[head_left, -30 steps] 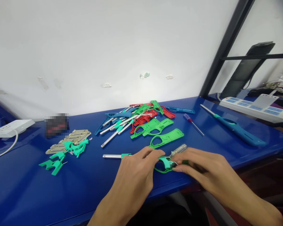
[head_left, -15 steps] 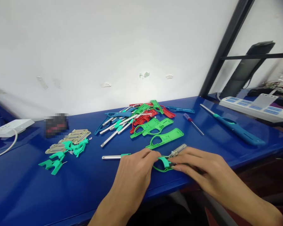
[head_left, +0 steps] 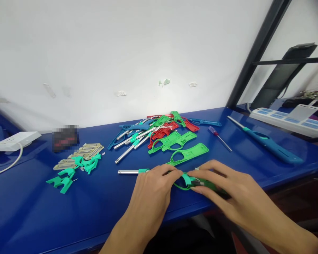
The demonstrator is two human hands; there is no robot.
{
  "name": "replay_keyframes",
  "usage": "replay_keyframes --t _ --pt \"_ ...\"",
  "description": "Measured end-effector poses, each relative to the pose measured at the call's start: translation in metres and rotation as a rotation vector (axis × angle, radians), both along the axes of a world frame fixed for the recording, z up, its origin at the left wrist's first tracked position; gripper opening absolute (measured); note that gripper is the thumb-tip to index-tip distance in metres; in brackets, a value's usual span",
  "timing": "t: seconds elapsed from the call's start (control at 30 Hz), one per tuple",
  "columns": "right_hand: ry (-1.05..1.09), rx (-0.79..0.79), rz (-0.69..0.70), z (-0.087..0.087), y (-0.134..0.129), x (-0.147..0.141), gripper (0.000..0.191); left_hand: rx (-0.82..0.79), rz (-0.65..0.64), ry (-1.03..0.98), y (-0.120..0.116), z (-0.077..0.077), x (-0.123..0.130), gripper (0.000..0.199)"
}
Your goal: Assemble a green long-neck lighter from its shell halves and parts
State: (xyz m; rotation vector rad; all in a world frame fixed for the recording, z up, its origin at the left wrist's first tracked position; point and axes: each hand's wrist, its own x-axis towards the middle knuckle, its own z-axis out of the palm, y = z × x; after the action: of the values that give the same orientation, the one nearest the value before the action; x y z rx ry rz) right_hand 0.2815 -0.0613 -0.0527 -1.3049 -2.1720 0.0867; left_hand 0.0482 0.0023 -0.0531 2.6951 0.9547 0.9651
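Note:
Near the front edge of the blue table, my left hand is closed on a green lighter shell, around its front part. A metal tube with a teal collar sticks out to the left from under that hand. My right hand pinches at the shell's handle side, beside a teal trigger piece and a small black part. The fingers of my right hand cover much of the handle. Just behind my hands lies another green half shell.
A pile of green, red and blue shells and metal tubes is at the back. To the right lie a screwdriver, a blue lighter and a power strip. Teal pieces and clear tanks are left.
The clear part that showed by my right fingers is now mostly hidden. My right hand has shifted slightly, and more of the black part shows. The view has moved a little.

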Motion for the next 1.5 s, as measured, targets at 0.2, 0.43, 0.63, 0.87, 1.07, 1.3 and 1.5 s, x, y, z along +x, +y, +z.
replay_keyframes --t 0.2,0.43,0.63,0.87,1.07,1.3,1.5 --pt "-0.027 0.072 0.040 -0.003 0.006 -0.003 0.033 -0.043 0.001 -0.016 0.001 0.000 -0.001 0.042" --pt "-0.021 0.104 0.115 -0.004 0.009 -0.002 0.028 -0.058 0.007 -0.022 0.000 -0.001 0.000 0.036" --pt "-0.020 0.141 0.164 -0.004 0.011 -0.002 0.030 -0.038 0.035 -0.004 0.000 -0.002 -0.001 0.037" --pt "0.038 0.146 0.163 -0.002 0.011 -0.003 0.028 0.022 0.141 0.153 -0.001 0.005 -0.003 0.038" --pt "0.077 0.148 0.146 -0.003 0.012 -0.005 0.026 0.100 0.145 0.331 -0.003 0.010 -0.003 0.041" --pt "0.109 0.142 0.135 -0.004 0.013 -0.006 0.023 0.134 0.143 0.464 -0.004 0.011 -0.002 0.045" --pt "0.119 0.172 0.170 -0.004 0.012 -0.004 0.027 0.114 0.137 0.564 -0.005 0.019 0.002 0.043"
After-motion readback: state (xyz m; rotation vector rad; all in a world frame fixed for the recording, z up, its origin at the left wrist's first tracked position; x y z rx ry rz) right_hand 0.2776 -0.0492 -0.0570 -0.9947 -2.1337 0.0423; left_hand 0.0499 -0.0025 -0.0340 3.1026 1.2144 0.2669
